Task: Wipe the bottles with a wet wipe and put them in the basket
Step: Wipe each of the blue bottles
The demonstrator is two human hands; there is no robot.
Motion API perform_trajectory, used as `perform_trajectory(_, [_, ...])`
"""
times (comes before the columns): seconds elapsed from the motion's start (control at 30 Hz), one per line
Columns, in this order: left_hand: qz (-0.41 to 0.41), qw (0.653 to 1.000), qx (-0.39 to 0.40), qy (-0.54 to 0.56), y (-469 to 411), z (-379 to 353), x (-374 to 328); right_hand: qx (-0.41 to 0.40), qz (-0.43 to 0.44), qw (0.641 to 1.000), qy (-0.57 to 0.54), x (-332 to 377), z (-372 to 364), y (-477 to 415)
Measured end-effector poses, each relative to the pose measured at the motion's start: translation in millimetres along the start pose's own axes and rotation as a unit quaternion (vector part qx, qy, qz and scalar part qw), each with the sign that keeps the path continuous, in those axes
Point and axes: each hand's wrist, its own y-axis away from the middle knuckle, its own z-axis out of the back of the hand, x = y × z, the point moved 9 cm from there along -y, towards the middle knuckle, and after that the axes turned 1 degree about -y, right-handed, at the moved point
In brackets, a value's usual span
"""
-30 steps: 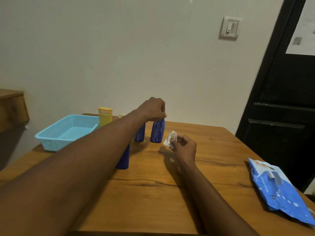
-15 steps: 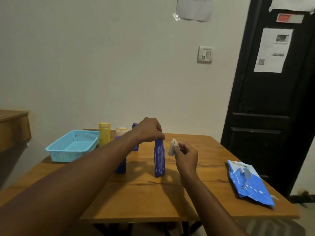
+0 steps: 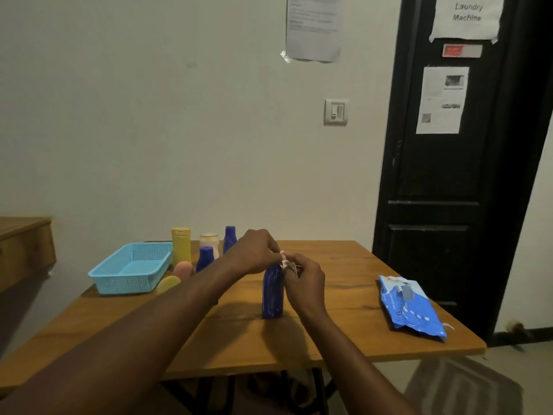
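Blue plastic, upright on the wooden table (image 3: 344, 298), about midway between the left and right edges and nearer the front edge than the back: tall blue bottle (image 3: 271, 298), base down on the boards, top hidden under both hands. Left hand (image 3: 254, 254) over the cap end, fingers curled down and closed round the top of the tall blue bottle. Right hand (image 3: 305, 280) just beside it on the right, fingers bent, thumb and fingertips pinching a crumpled white wet wipe (image 3: 284, 262) against the bottle's neck; knuckles of the two hands almost touching. Near the back left corner, light blue basket (image 3: 125, 283) with mesh walls. Just right of the basket along the back edge: yellow bottle (image 3: 180, 245), pale bottle (image 3: 209, 241) and rear blue bottle (image 3: 229, 239), all standing. Short blue bottle (image 3: 205, 259) a little in front of them, partly behind the left forearm. Toward the right edge, lying flat, blue wipes pack (image 3: 410, 305), well apart from both hands.
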Motion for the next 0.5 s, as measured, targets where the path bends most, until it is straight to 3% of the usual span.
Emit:
perform_trajectory(0.17, [0.008,1.0,0.001,-0.01,8,-2,2,0.002,-0.009,1.0,0.028,-17,-11,29])
perform_trajectory(0.37, [0.027,1.0,0.009,-0.009,9,2,7,0.075,-0.059,0.988,0.12,-47,-36,62])
perform_trajectory(0.5, [0.025,1.0,0.008,-0.014,8,4,7,0.067,-0.06,0.992,0.085,-34,-38,68])
